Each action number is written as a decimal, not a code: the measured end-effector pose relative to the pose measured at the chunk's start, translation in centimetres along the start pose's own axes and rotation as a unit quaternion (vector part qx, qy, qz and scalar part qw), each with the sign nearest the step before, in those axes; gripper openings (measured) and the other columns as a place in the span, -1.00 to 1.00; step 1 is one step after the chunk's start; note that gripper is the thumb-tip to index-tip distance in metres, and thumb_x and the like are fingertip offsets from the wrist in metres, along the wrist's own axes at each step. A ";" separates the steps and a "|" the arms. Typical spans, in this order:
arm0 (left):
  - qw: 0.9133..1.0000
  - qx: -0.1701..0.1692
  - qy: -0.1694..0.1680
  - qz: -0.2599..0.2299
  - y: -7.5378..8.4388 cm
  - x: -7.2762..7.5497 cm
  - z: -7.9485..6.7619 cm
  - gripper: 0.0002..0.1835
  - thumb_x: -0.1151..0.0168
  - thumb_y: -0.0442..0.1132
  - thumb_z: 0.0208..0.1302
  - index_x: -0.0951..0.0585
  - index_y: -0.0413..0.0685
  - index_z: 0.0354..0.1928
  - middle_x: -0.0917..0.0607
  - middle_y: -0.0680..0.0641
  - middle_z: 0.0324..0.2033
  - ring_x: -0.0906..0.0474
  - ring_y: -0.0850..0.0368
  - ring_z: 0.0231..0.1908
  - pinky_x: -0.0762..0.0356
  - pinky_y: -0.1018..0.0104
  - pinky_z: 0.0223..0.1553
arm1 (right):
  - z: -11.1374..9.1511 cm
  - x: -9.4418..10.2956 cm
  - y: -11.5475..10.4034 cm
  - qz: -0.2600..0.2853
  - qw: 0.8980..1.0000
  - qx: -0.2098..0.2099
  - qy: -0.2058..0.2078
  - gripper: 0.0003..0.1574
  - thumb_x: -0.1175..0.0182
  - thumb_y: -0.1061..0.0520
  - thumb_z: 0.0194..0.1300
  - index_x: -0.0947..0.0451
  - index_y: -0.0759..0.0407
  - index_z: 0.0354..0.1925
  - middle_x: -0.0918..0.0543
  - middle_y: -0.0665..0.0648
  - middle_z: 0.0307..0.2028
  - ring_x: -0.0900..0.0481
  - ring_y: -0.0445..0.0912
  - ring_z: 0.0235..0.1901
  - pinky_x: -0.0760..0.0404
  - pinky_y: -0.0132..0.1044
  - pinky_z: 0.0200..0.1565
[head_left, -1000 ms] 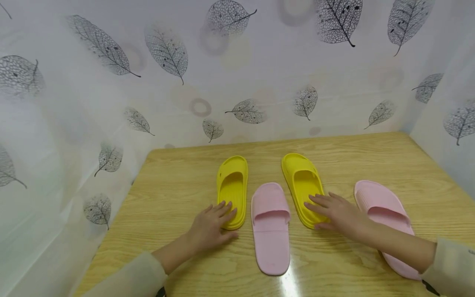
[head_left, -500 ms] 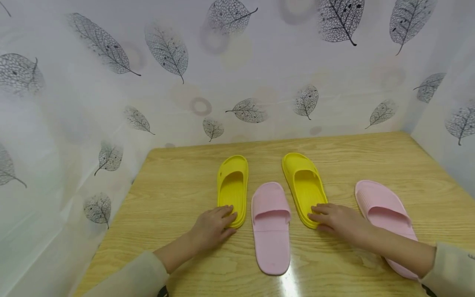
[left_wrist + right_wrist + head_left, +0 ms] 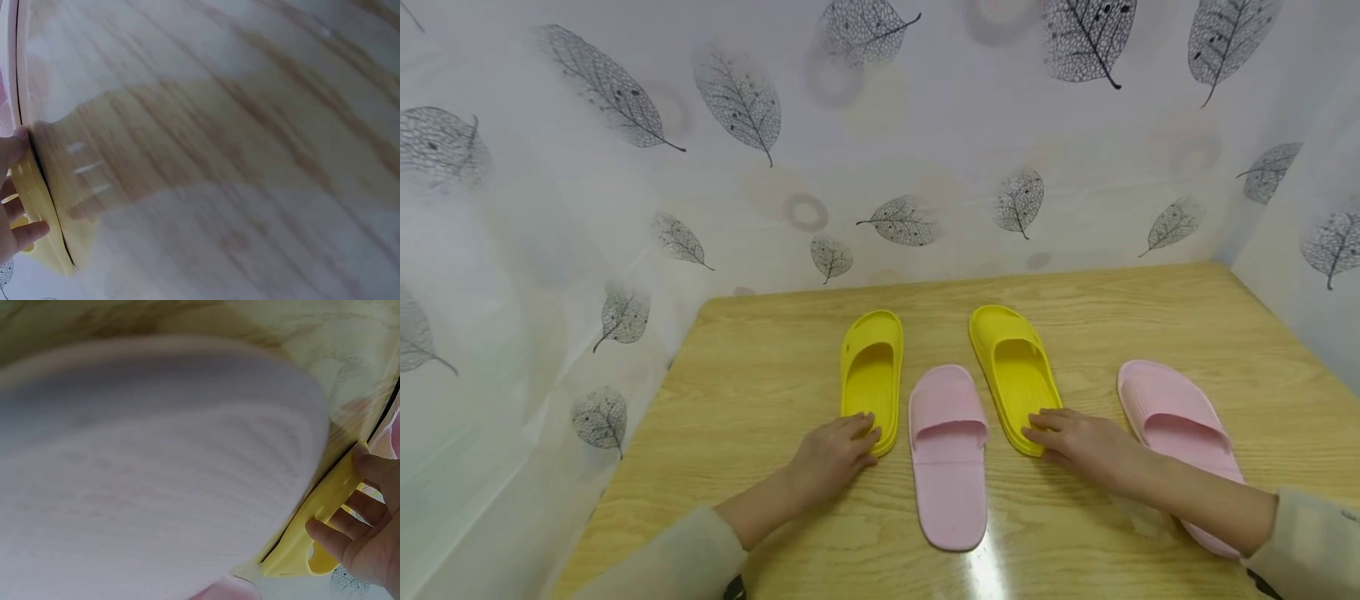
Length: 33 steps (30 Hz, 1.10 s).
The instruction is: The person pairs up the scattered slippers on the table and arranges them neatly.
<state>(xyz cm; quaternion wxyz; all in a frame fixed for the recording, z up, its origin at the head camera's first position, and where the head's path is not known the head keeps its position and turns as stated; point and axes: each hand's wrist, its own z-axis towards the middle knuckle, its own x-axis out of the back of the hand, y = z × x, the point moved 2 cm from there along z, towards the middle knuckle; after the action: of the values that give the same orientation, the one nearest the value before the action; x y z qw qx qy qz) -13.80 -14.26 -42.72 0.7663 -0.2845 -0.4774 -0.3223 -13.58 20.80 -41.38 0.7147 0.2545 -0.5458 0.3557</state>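
Observation:
Two yellow slippers lie toe-away on the table. My left hand [image 3: 829, 458] holds the heel end of the left yellow slipper [image 3: 871, 383], fingers over the insole. In the left wrist view, its thumb is at the heel of that yellow slipper [image 3: 34, 187]. My right hand [image 3: 1093, 450] grips the heel of the right yellow slipper [image 3: 1018, 375] the same way; the right wrist view shows thumb and fingers about this yellow slipper [image 3: 325, 500]. Between the two stands a pink slipper [image 3: 951, 492]. Another pink slipper [image 3: 1180, 412] lies partly hidden under my right forearm.
The wood-grain table [image 3: 760, 358] has a glossy surface. A white sheet with leaf prints [image 3: 925, 125] rises behind it and along both sides. The outer pink slipper [image 3: 156, 481] fills much of the right wrist view, close to the camera.
Both hands have lowered from spread fingers over the yellow slippers to gripping their heels. The slippers have hardly moved.

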 end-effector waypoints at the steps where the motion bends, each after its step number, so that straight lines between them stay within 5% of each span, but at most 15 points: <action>1: 1.000 0.001 -0.001 0.001 0.0 0.0 0.1 -0.68 -0.37 -0.08 0.11 -0.70 -0.08 -0.13 -0.69 -0.14 -0.10 -0.66 0.00 -0.11 -0.62 0.22 -0.11 | 0.0 0.0 0.0 0.001 1.000 -0.002 -0.001 -0.58 -0.40 0.19 -0.03 -0.68 0.16 -0.11 -0.68 0.24 -0.11 -0.64 0.17 -0.14 -0.66 -0.03 -0.28; 33: 0.999 0.024 -0.042 0.004 -0.3 -0.2 1.0 -0.66 -0.30 -0.07 0.17 -0.69 -0.06 -0.06 -0.68 -0.13 -0.04 -0.65 0.03 -0.06 -0.64 0.20 -0.16 | 1.8 0.0 0.7 0.033 0.995 -0.047 -0.087 -0.61 -0.36 0.19 0.03 -0.67 0.22 -0.09 -0.67 0.28 -0.07 -0.60 0.20 -0.06 -0.62 0.03 -0.15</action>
<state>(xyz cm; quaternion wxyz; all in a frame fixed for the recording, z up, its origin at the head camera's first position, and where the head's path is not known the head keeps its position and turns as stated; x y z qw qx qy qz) -14.64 -13.60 -42.48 0.7534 -0.2812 -0.5160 -0.2950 -15.23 19.83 -40.89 0.6637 0.2321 -0.6301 0.3297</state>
